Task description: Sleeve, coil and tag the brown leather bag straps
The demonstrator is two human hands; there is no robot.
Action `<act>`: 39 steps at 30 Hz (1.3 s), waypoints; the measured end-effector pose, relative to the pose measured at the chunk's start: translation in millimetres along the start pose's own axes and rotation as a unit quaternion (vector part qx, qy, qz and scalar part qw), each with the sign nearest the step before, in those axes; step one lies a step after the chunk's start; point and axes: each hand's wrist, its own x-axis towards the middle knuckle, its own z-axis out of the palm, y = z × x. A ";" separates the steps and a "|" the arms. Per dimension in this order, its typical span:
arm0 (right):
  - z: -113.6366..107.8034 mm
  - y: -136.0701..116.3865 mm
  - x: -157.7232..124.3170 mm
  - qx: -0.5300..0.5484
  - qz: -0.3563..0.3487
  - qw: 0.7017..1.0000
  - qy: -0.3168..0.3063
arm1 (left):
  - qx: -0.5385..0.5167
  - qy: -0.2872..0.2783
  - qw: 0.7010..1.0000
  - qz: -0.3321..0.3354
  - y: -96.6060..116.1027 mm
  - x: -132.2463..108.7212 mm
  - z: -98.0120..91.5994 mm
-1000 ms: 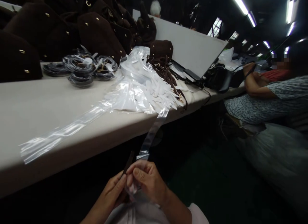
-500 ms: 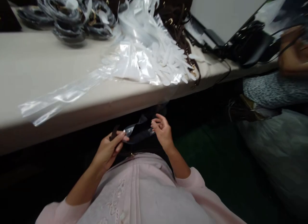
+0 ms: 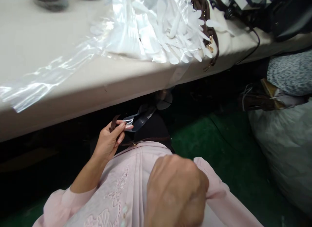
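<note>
My left hand (image 3: 110, 137) pinches the end of a clear plastic strip (image 3: 140, 123) in front of my lap. A dark brown strap (image 3: 114, 123) is also held in that hand, sticking up beside the thumb. Blurred and close to the camera, my right hand (image 3: 176, 188) is raised over my chest with its knuckles bent; its fingertips are hidden. The far part of the clear strip curves toward a round clear piece (image 3: 164, 101) below the table edge. Another thin brown strap (image 3: 151, 140) with a small gold part lies across my waist.
On the cloth-covered table (image 3: 80, 71) lie a heap of clear plastic strips and white tabs (image 3: 146, 32), and brown straps with gold clasps (image 3: 211, 45). Dark wrapped bundles (image 3: 52, 1) are at the back left. A large pale plastic bag (image 3: 285, 149) stands right, near a person's patterned clothing (image 3: 290, 74).
My right hand has left the area by the strip and come up close to the camera. My left hand keeps its hold. The view has shifted, with the table items higher in it.
</note>
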 end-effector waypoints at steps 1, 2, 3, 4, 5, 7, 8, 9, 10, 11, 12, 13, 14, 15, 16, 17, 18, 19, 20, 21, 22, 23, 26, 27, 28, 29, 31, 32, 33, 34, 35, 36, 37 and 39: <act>-0.3 1.9 15.0 0.001 -0.036 0.999 -0.038 | 0.002 -0.005 1.000 0.002 1.0 -1.2 -0.4; -0.6 5.8 31.6 -0.006 -0.085 0.993 -0.078 | 0.001 -0.007 1.000 0.005 2.0 -2.6 -0.8; -0.4 12.3 48.6 -0.033 -0.147 0.980 -0.127 | 0.000 -0.009 1.000 0.007 2.9 -4.2 -1.2; 0.5 21.3 64.8 -0.086 -0.201 0.967 -0.134 | -0.004 -0.011 1.000 0.009 3.8 -5.9 -1.5; 2.1 32.8 79.0 -0.156 -0.236 0.953 -0.109 | -0.008 -0.013 1.000 0.009 4.9 -7.6 -1.7; 7.7 59.9 99.5 -0.282 -0.262 0.920 -0.076 | -0.015 -0.024 1.000 0.007 7.4 -11.1 -1.5; 11.4 73.4 105.5 -0.324 -0.260 0.906 -0.075 | -0.017 -0.031 0.999 0.004 9.0 -12.6 -1.0; 15.5 85.2 109.0 -0.350 -0.254 0.898 -0.082 | -0.017 -0.039 0.999 -0.001 10.7 -13.8 -0.3; 19.6 94.6 110.6 -0.359 -0.248 0.895 -0.092 | -0.017 -0.045 0.999 -0.005 12.5 -14.5 0.6; 23.5 100.8 110.7 -0.351 -0.243 0.899 -0.099 | -0.016 -0.050 0.999 -0.007 14.3 -14.6 1.5; 26.9 103.6 109.8 -0.325 -0.237 0.910 -0.101 | -0.014 -0.052 0.999 -0.005 15.7 -14.1 2.5; 29.6 103.3 108.4 -0.282 -0.227 0.926 -0.103 | -0.009 -0.049 0.999 0.002 16.7 -12.9 3.2; 31.5 100.3 106.6 -0.223 -0.208 0.946 -0.108 | 0.000 -0.044 0.999 0.014 17.1 -11.3 3.8; 32.5 95.5 104.9 -0.151 -0.174 0.966 -0.117 | 0.013 -0.039 0.999 0.028 16.8 -9.4 4.0; 32.8 89.8 103.5 -0.073 -0.124 0.981 -0.128 | 0.029 -0.036 0.998 0.040 15.7 -7.5 3.9; 32.5 83.9 102.6 0.005 -0.066 0.988 -0.138 | 0.047 -0.036 0.997 0.045 14.0 -5.9 3.4; 31.8 78.5 102.2 0.075 -0.009 0.987 -0.142 | 0.064 -0.042 0.996 0.041 11.6 -5.0 2.6; 31.1 74.1 102.6 0.132 0.038 0.981 -0.139 | 0.078 -0.053 0.995 0.029 9.0 -4.7 1.7; 30.5 70.8 103.7 0.178 0.072 0.973 -0.125 | 0.088 -0.067 0.994 0.014 6.2 -5.1 0.7; 30.1 68.6 105.4 0.214 0.095 0.966 -0.107 | 0.097 -0.080 0.992 0.001 3.7 -6.0 -0.1; 30.0 67.2 107.6 0.241 0.110 0.960 -0.089 | 0.106 -0.094 0.990 -0.009 1.4 -7.3 -0.7; 30.3 66.4 110.2 0.267 0.123 0.953 -0.074 | 0.117 -0.105 0.987 -0.015 -0.4 -8.7 -0.9; 32.8 65.3 119.0 0.349 0.174 0.919 -0.062 | 0.178 -0.132 0.975 -0.025 -4.0 -11.6 1.2; 33.8 65.1 122.1 0.374 0.186 0.906 -0.065 | 0.201 -0.136 0.970 -0.029 -4.9 -12.0 2.7; 34.7 65.0 125.2 0.394 0.193 0.896 -0.069 | 0.220 -0.134 0.966 -0.034 -5.9 -12.2 4.3; 35.3 65.2 128.1 0.406 0.192 0.890 -0.074 | 0.230 -0.128 0.964 -0.035 -6.8 -12.3 6.0; 35.0 67.0 132.7 0.395 0.169 0.900 -0.078 | 0.225 -0.104 0.968 -0.031 -8.3 -11.8 8.7; 33.9 68.7 133.8 0.371 0.152 0.913 -0.075 | 0.209 -0.088 0.974 -0.024 -8.7 -11.2 9.5; 32.4 70.8 133.9 0.337 0.133 0.929 -0.072 | 0.188 -0.074 0.979 -0.016 -8.6 -10.2 9.7; 30.6 73.2 132.8 0.299 0.117 0.944 -0.072 | 0.165 -0.061 0.984 -0.010 -8.3 -8.8 9.5; 28.7 75.7 130.4 0.263 0.105 0.956 -0.082 | 0.142 -0.050 0.989 -0.006 -7.8 -7.1 9.0; 26.9 78.0 127.1 0.231 0.099 0.962 -0.103 | 0.125 -0.040 0.991 -0.003 -7.2 -5.3 8.2; 25.5 79.9 122.9 0.205 0.096 0.965 -0.132 | 0.117 -0.037 0.992 -0.003 -6.7 -3.4 7.6; 24.5 81.9 114.1 0.166 0.087 0.963 -0.196 | 0.130 -0.044 0.991 0.000 -6.5 -0.4 7.1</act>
